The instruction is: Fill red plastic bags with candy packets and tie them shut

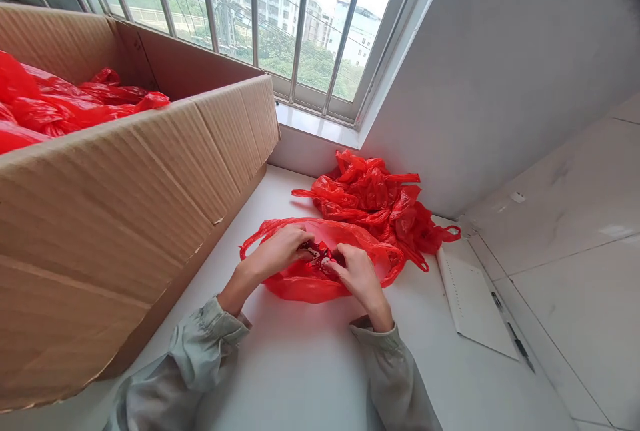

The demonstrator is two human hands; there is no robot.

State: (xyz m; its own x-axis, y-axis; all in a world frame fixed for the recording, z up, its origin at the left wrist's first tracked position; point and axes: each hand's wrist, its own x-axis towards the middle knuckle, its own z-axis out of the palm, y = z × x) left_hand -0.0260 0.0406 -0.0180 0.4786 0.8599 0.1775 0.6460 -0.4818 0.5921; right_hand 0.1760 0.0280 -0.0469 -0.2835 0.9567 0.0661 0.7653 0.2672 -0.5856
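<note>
An opened red plastic bag (320, 290) lies spread on the white table, its mouth facing up. My left hand (285, 248) reaches into it from the left, fingers curled and closed on a small shiny dark-red packet (313, 254) with white print. From the right, my right hand (357, 270) is also inside the mouth, its thumb and fingers closed on a similar shiny red packet (327, 263). The packets lie close together between my hands. Fingers cover much of them, and their contents cannot be made out.
Behind the bag, crumpled red plastic bags (375, 194) are heaped against the wall. A large cardboard box (150, 198) holding red bags (60, 101) stands at left. On the right lie a notepad (473, 304) and pens (520, 346). A barred window (255, 18) is beyond.
</note>
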